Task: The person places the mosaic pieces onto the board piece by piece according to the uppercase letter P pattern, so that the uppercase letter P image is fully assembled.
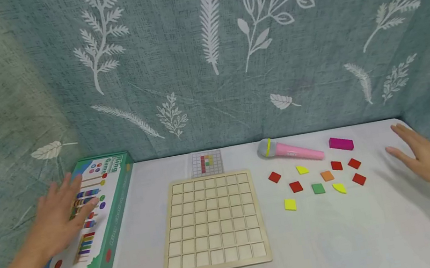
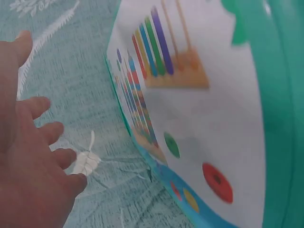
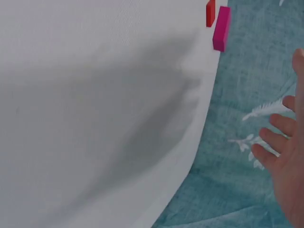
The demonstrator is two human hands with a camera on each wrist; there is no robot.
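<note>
Ten tiles (image 1: 296, 187) lie scattered on the tabletop (image 1: 343, 236), well to the left of my right hand (image 1: 428, 160): five red, three yellow, one orange, one green. That hand hangs above the right edge, its fingers spread loosely and holding nothing; its shadow falls on the white surface.

Closest to those fingers is the purple block (image 1: 341, 143), off to their left and apart from them. Its long axis runs mostly side to side, with the right end slightly nearer me, so it points roughly toward my right fingers rather than across them. The mic (image 1: 292, 150) lies just left of the block on much the same slant, its head at the far left.

My left hand (image 1: 56, 220) is over the box (image 1: 92, 242), fingers wide and without a hold on anything; my left wrist view shows them clear of the lid. The box's long axis runs away from me, leaning right.

The board (image 1: 218, 267) lies flat between the box and the tiles, with the card (image 1: 195, 168) just past its far edge. My right hand is clearly the nearer one to both block and tiles.
</note>
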